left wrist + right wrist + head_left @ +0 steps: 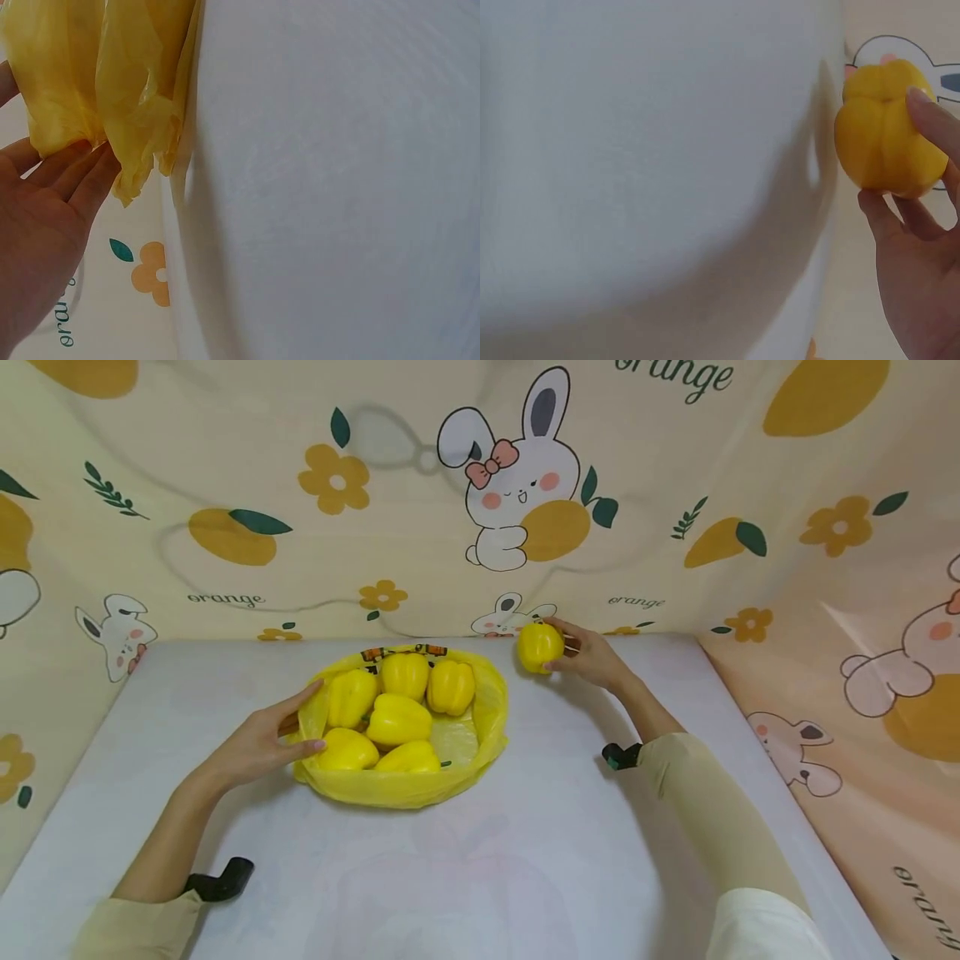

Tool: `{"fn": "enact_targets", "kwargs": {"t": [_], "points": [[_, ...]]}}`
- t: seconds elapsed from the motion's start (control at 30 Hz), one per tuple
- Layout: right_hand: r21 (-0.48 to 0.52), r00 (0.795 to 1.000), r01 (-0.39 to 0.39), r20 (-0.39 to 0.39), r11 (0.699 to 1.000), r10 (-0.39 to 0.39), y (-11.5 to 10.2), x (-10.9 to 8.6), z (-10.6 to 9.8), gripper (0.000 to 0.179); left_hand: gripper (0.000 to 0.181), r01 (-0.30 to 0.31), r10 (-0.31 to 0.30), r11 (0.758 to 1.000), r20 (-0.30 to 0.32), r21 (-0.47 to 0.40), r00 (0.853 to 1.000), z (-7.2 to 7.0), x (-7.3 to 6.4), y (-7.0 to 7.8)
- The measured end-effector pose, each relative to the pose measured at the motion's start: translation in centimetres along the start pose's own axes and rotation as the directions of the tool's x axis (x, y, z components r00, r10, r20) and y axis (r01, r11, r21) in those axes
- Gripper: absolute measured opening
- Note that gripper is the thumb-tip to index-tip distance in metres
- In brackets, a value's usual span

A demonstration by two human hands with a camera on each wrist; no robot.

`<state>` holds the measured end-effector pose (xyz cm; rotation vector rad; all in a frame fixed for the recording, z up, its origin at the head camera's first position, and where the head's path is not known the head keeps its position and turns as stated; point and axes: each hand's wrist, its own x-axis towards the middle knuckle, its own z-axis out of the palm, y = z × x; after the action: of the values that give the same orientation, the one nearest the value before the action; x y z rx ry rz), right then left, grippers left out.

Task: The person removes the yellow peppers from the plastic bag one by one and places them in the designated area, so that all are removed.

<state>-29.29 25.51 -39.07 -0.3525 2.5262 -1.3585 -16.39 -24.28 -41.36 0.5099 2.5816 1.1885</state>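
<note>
A yellow plastic bag (491,747) stands wide open on the table, its rim spread in a ring. Inside it lie several yellow bell peppers (400,720). At the bag's left side, my left hand (258,745) holds the rim, thumb toward the front and fingers farther back. From the left wrist view, the fingers (91,176) reach into the plastic folds (142,90). To the right of the bag, near the table's back edge, my right hand (592,658) grips another yellow bell pepper (540,647) between thumb and fingers. In the right wrist view this bell pepper (885,131) shows its lobed end.
Under everything is a white table (450,877). A cloth backdrop (262,468) printed with rabbits, flowers and oranges rises behind it and at both sides. Black devices (225,881) are worn at both wrists. Beige sleeves (720,810) cover the forearms.
</note>
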Motion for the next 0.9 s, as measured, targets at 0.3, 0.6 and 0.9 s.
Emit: {"fn": "enact_targets", "kwargs": {"t": [0.3, 0.6, 0.9], "points": [[0.045, 1.0, 0.001, -0.029, 0.999, 0.0, 2.5, 1.0, 0.1, 0.082, 0.094, 0.015, -0.014, 0.998, 0.027, -0.056, 1.0, 0.2, 0.1, -0.1], [0.058, 1.0, 0.002, -0.016, 0.998, -0.001, 3.4, 1.8, 0.0, 0.082, 0.094, -0.003, 0.005, 0.998, 0.025, -0.059, 1.0, 0.3, 0.2, -0.1], [0.113, 0.999, 0.038, -0.015, 0.993, -0.037, 0.6, 0.3, 0.0, 0.077, 0.094, -0.008, 0.009, 0.999, 0.022, -0.039, 1.0, 0.3, -0.1, 0.0]]}}
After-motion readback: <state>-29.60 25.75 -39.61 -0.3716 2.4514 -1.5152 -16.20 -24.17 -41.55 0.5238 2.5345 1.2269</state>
